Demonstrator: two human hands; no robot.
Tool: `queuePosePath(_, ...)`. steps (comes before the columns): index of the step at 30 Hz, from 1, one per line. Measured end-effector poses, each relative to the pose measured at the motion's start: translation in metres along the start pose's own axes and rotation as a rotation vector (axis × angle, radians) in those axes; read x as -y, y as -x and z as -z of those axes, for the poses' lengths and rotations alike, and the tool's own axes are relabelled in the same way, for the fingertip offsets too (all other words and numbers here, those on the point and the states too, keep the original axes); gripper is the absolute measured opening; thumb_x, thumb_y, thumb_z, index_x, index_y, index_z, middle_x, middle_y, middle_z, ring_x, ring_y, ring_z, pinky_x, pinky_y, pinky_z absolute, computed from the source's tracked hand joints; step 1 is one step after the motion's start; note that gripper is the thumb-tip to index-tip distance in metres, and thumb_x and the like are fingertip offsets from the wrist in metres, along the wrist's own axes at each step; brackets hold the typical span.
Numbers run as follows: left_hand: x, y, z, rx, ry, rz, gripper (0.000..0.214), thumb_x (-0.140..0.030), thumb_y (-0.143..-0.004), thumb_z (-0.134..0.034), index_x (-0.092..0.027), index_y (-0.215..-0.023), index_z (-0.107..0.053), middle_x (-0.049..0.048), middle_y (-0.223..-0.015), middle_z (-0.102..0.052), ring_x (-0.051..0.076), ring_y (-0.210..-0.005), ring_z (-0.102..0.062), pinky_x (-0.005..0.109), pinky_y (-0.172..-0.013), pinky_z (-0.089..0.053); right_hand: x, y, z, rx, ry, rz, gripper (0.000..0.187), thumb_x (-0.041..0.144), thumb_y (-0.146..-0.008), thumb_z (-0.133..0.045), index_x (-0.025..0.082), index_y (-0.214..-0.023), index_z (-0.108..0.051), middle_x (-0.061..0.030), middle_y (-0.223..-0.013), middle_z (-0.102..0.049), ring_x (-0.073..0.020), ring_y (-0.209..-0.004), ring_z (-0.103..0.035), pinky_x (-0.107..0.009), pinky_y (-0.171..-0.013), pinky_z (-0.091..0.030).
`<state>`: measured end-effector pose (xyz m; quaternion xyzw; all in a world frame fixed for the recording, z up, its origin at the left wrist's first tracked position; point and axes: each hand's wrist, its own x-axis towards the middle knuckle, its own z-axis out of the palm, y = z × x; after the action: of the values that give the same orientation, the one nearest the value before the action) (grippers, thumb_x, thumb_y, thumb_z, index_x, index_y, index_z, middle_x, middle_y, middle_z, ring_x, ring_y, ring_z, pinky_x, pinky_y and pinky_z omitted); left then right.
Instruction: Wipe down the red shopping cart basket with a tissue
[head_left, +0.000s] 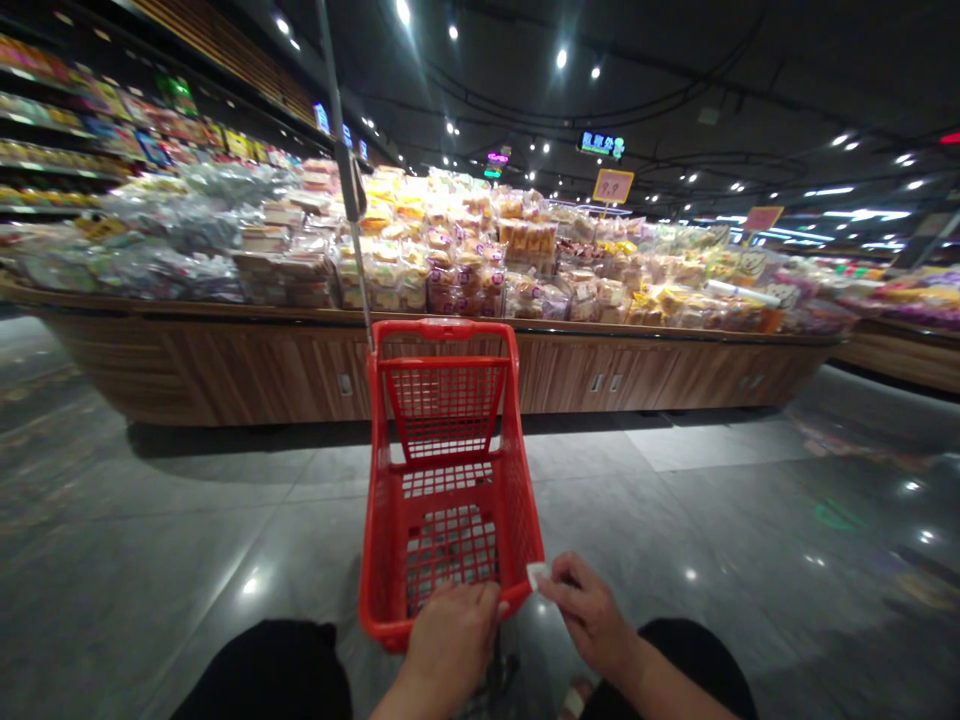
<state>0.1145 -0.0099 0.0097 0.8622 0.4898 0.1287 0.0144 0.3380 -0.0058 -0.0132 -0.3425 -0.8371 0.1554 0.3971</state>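
Observation:
My left hand (450, 638) is closed over the near rim of a red plastic shopping basket on wheels (382, 480), which stands on the floor in front of me. My right hand (589, 615) is off to the right of the basket and close to its rim. Its fingers pinch a small white slip of paper (537, 575), perhaps a receipt or label. The mesh bottom of the basket shows nothing inside. The wheels are hidden below my hands.
A thin pole (346, 165) rises from the basket. Ahead, a long wood-panelled display island (300, 365) is heaped with bagged baked snacks (457, 250) under yellow and pink price signs. Stocked shelves (67, 130) line the left, and the grey floor (172, 560) is polished.

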Motion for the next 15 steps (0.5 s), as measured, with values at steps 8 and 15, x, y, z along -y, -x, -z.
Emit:
queuePosePath(8,0.001,0.000,0.003,-0.028,-0.030,-0.008,0.023,-0.022,-0.089,-0.039,-0.021,-0.082,-0.060,0.0023,-0.072,-0.070,0.019,-0.070,-0.065,0.031,-0.070,-0.045,-0.008,-0.024,-0.006,-0.195,0.049,-0.070,0.040,0.014,-0.091,-0.041,0.033,-0.119,-0.061,-0.0040,-0.087,-0.047,-0.0167,-0.078,-0.050,-0.030,-0.069,-0.046)
queuePosePath(15,0.009,0.008,0.008,-0.042,-0.052,-0.024,0.026,-0.029,-0.091,-0.038,-0.023,-0.081,-0.061,0.0019,-0.073,-0.070,0.019,-0.072,-0.066,0.032,-0.071,-0.046,0.007,-0.005,-0.023,-0.175,-0.015,-0.085,0.038,0.014,-0.090,-0.043,0.031,-0.118,-0.061,-0.0044,-0.087,-0.048,-0.0171,-0.078,-0.051,-0.029,-0.068,-0.046)
